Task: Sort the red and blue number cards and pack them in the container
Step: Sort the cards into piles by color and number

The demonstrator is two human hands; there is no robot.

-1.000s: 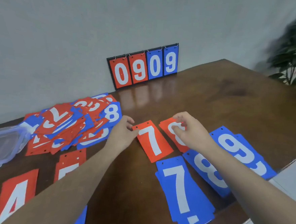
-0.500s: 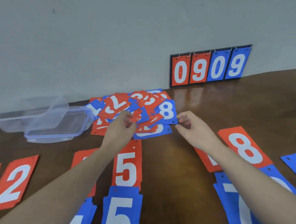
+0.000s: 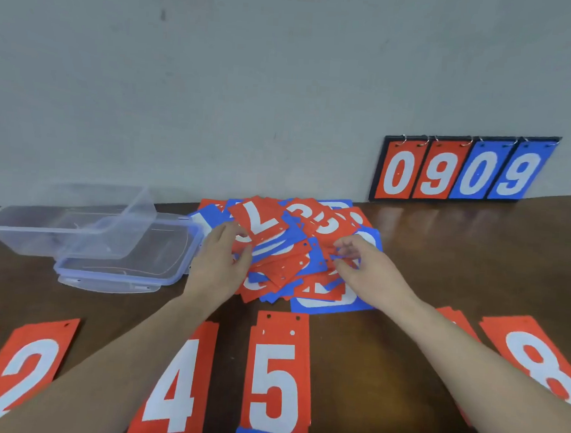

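Head view shows both hands on the mixed card pile [image 3: 295,251] beside the clear container [image 3: 63,231]. Left hand [image 3: 220,262] lies flat and relaxed on it. Right hand [image 3: 365,269] pinches a blue card's edge [image 3: 342,252].

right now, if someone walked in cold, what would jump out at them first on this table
The jumbled heap of red and blue number cards mid-table by the wall, with the left hand and right hand both in it. Next, the scoreboard reading 0909 against the wall at right. Then the sorted red cards nearest the camera, 2, 4, 5 and 8.
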